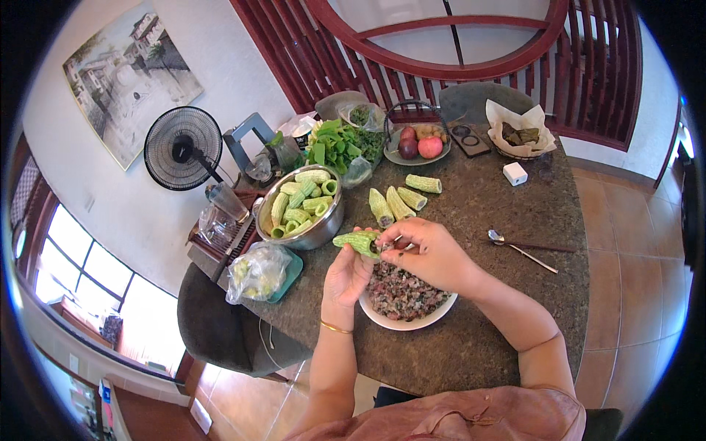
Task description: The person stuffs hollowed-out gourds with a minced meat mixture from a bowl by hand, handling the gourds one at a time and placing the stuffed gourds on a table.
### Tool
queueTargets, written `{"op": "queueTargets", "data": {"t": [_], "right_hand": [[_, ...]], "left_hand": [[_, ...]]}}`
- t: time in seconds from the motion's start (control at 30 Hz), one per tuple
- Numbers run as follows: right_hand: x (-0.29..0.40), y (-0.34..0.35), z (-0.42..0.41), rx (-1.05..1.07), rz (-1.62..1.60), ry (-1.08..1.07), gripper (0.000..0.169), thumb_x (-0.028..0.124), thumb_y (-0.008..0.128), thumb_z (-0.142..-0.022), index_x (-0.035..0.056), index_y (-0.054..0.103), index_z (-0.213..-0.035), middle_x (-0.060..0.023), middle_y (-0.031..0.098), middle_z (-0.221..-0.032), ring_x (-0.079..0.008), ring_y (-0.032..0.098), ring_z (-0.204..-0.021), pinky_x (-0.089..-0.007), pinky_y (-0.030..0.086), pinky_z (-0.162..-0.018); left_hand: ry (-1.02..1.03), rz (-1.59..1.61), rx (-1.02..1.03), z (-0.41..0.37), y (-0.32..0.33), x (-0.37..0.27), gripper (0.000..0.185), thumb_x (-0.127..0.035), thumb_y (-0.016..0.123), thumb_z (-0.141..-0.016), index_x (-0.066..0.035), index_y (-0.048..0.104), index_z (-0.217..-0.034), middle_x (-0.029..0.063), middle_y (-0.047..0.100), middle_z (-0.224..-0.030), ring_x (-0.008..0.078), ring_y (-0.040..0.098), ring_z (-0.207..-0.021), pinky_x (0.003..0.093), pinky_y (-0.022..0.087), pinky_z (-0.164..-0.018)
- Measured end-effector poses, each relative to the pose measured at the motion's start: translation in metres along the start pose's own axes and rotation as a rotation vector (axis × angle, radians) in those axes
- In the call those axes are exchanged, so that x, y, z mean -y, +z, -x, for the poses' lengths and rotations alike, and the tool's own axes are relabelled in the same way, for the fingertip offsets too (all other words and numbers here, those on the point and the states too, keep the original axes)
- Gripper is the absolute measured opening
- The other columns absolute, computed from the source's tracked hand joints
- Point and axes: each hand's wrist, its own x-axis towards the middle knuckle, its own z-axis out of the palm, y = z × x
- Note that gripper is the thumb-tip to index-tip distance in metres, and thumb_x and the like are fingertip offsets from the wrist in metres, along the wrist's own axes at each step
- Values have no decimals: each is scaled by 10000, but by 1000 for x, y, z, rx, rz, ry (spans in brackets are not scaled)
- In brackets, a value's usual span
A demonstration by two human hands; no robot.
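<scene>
My left hand holds a pale green bitter melon piece, its hollow end turned to the right. At that opening, the fingertips of my right hand pinch a bit of minced filling, and dark specks cling to the fingers. Below both hands sits a white bowl full of minced meat filling with dark and green bits. Just beyond my hands several bitter melon pieces lie on the stone-topped table, with filling showing in some ends. A steel basin on the left contains several hollow pieces.
A plastic bag rests on a green tray at left. Leafy greens, a fruit basket, a paper-lined basket and a white box stand farther back. A spoon and chopsticks lie to the right.
</scene>
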Motion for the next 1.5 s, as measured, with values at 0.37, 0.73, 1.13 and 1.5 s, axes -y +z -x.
{"op": "queueTargets", "data": {"t": [0.37, 0.73, 1.13, 1.5], "right_hand": [[6, 1, 1, -81, 440, -57, 84, 84, 603, -800, 39, 563, -859, -139, 583, -805, -356, 587, -726, -442, 476, -665], [-1, 7, 2, -121, 342, -194, 104, 26, 629, -773, 11, 587, -867, -149, 595, -798, -313, 615, -734, -375, 494, -644], [-5, -3, -3, -17, 132, 45, 221, 85, 686, -730, 15, 503, -832, -98, 547, -727, -211, 553, -655, -329, 462, -626], [-6, 1, -2, -44, 162, 6, 197, -7, 657, -730, 6, 480, -814, -51, 471, -730, -122, 472, -654, -274, 431, -595]], "left_hand": [[43, -95, -86, 2, 7, 8, 360, -95, 560, -911, -14, 475, -1251, 166, 517, -1282, 277, 496, -1208, 376, 431, -1038], [24, 4, -78, -1, 2, 5, 369, -105, 548, -919, -12, 455, -1264, 170, 506, -1283, 268, 522, -1172, 375, 453, -1016], [-55, -212, 8, 3, 9, 9, 402, -126, 600, -892, -31, 450, -1252, 147, 545, -1237, 243, 540, -1148, 368, 448, -999], [-10, -342, -33, 7, 8, 8, 398, -140, 611, -888, -41, 467, -1246, 139, 563, -1219, 227, 550, -1130, 362, 456, -978]]}}
